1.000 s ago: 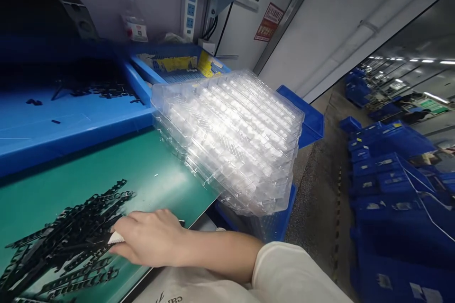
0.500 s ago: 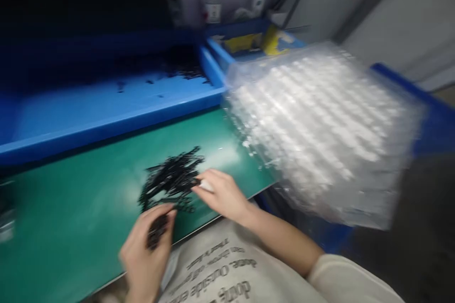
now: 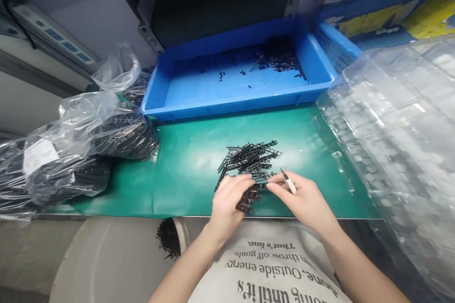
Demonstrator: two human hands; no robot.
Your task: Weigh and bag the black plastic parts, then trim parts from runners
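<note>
My left hand (image 3: 227,201) is closed around a bunch of small black lattice strips (image 3: 248,200), held just above the green table. My right hand (image 3: 305,199) is closed, with a small pointed tool with a white grip (image 3: 289,183) tucked between its fingers, dark tip up. Its thumb and forefinger meet at the end of a black strip beside the left hand. Directly beyond both hands lies a loose pile of black lattice strips (image 3: 250,157).
A blue tray (image 3: 234,104) with small black pieces stands behind the pile. Clear bags of black parts (image 3: 124,128) lie left. Stacked clear plastic trays (image 3: 398,142) fill the right side. Below the green table edge (image 3: 170,208) is a round pale container (image 3: 103,255) with a dark-filled tub.
The view has swung left, bringing the bags and the whole blue tray into sight. My right hand has come in to the strips in my left hand, and the tool's tip shows now.
</note>
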